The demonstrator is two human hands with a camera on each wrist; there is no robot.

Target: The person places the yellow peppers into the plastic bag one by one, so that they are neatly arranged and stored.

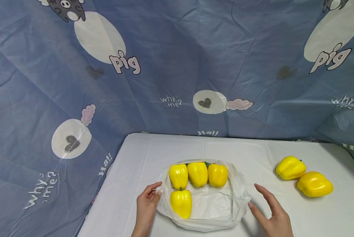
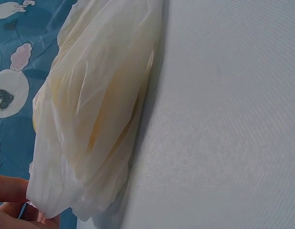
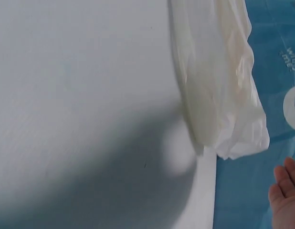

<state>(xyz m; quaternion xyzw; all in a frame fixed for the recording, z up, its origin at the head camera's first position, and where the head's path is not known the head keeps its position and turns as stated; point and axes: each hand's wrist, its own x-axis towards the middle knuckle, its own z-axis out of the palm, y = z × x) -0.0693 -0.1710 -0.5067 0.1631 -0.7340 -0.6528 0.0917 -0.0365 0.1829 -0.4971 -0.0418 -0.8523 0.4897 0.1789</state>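
Observation:
A thin white plastic bag (image 1: 209, 225) lies with its mouth spread wide on the table. Inside it, three yellow bell peppers (image 1: 197, 174) form a row along the far side, and one more bell pepper (image 1: 181, 204) lies at the near left. My left hand (image 1: 147, 205) pinches the bag's left edge between thumb and fingers. In the left wrist view, the fingers (image 2: 11, 188) hold a corner of the plastic. Just off the bag's right edge is my right hand (image 1: 273, 214), thumb and fingers apart, holding nothing. The right wrist view has that hand (image 3: 287, 195) beside the bag.
Two more yellow bell peppers, one (image 1: 290, 168) behind the other (image 1: 314, 184), lie on the white table (image 1: 239, 148) to the right of the bag. A blue printed cloth (image 1: 165, 65) hangs behind the table and down its left side.

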